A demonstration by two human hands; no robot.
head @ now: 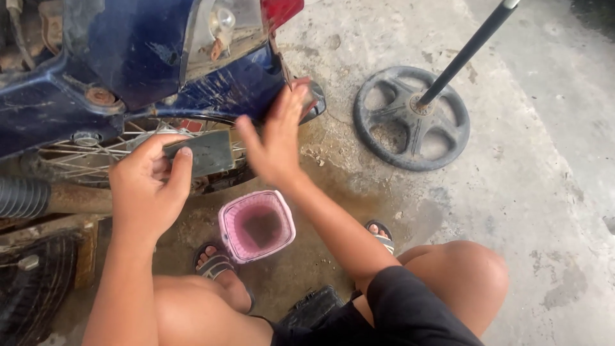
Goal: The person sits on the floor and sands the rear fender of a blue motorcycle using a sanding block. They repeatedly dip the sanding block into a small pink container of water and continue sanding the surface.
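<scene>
My left hand [148,187] grips a dark rectangular block [205,152], maybe a sponge or pad, held in front of the spoked rear wheel [96,154]. My right hand [277,138] is raised and open, fingers together, blurred, with its fingertips at the lower edge of the blue motorbike tail panel [230,83]. A clear tail lamp [221,29] sits above that panel. A pink bucket [225,225] with murky water stands on the floor between my feet, just below both hands.
A round black stand base [410,118] with a dark pole [471,48] stands on the concrete to the right. The exhaust pipe [25,197] runs at the left. A black tyre [32,282] lies at the lower left. My knees and sandalled feet [214,264] fill the bottom.
</scene>
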